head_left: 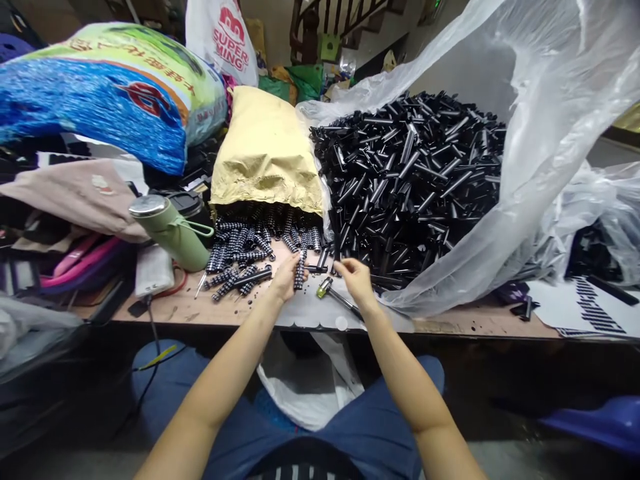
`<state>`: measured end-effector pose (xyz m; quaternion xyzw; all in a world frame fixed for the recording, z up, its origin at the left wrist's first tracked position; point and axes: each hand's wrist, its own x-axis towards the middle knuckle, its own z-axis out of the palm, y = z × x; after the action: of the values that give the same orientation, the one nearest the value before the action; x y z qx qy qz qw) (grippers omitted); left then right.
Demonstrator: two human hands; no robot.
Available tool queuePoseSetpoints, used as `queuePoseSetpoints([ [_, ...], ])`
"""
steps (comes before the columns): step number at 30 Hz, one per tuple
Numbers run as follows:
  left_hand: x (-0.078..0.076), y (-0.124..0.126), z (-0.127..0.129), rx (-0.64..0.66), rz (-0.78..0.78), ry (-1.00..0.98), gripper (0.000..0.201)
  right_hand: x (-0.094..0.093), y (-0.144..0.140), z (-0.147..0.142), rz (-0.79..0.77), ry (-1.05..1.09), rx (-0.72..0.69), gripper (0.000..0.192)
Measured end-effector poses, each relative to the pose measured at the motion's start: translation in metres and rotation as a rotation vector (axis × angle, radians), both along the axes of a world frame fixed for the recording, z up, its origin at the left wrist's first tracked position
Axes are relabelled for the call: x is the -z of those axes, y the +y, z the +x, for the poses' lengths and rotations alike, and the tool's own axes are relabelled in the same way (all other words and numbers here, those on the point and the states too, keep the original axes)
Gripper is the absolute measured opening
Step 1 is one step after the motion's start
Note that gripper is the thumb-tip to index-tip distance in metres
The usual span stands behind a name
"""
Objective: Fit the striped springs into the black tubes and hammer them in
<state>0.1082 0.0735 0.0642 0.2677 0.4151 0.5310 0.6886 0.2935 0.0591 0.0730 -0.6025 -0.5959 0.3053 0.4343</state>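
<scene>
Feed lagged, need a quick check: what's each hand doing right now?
Left hand: closed on a ribbed black piece.
Right hand: fingers pinched by the black tubes; what it holds cannot be told.

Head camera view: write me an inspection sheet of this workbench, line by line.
Surface: wooden table, bare near its front edge.
Job's things: left hand holds a ribbed black-and-white piece; more of them spill from a yellow bag. Right hand pinches a small black tube beside the black tube heap on clear plastic sheet.
Clutter: small hammer, green bottle, blue sack, cloths.
Grippers: both hands closed on parts.
Cables: dark cord hangs over the table's edge.
Surroundings: stair railing behind; white bag under the table.
</scene>
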Motion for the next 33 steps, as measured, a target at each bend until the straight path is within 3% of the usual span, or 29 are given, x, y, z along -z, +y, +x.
queuePoseSetpoints([
  [2,-0.003,-0.014,0.006,0.017,0.064,0.012,0.036,0.004,-0.015,-0.019,-0.164,0.162,-0.191,0.045],
  [4,-0.005,-0.026,0.007,0.010,0.133,0.079,0.041,0.005,-0.027,-0.030,-0.179,0.139,-0.254,0.050],
  [7,-0.010,-0.038,0.004,0.015,0.184,0.200,0.043,-0.004,-0.036,-0.034,0.092,-0.181,-0.283,0.077],
  [9,-0.012,-0.044,0.001,0.059,0.204,0.277,0.040,-0.014,-0.039,-0.033,0.240,-0.410,-0.374,0.098],
  [12,-0.012,-0.049,-0.004,0.084,0.208,0.310,0.037,-0.016,-0.048,-0.028,0.252,-0.507,-0.437,0.103],
  [17,-0.005,-0.049,-0.016,0.060,0.157,0.069,0.044,0.021,-0.077,0.007,0.004,-0.340,-0.604,0.109],
  [21,-0.008,-0.054,-0.019,0.122,0.122,0.035,0.050,0.038,-0.078,0.036,-0.016,-0.315,-0.453,0.114],
  [24,-0.013,-0.060,-0.012,0.155,0.084,0.036,0.055,0.024,-0.071,0.027,0.062,-0.215,-0.429,0.116],
  [26,-0.015,-0.063,-0.005,0.163,0.050,0.024,0.053,0.008,-0.068,0.010,0.150,-0.129,-0.515,0.118],
  [29,-0.015,-0.066,0.005,0.069,0.010,-0.016,0.041,-0.009,-0.065,-0.016,0.255,-0.061,-0.639,0.120],
  [33,-0.017,-0.071,0.012,0.035,-0.123,-0.063,0.033,-0.009,-0.061,-0.028,0.285,-0.036,-0.676,0.119],
])
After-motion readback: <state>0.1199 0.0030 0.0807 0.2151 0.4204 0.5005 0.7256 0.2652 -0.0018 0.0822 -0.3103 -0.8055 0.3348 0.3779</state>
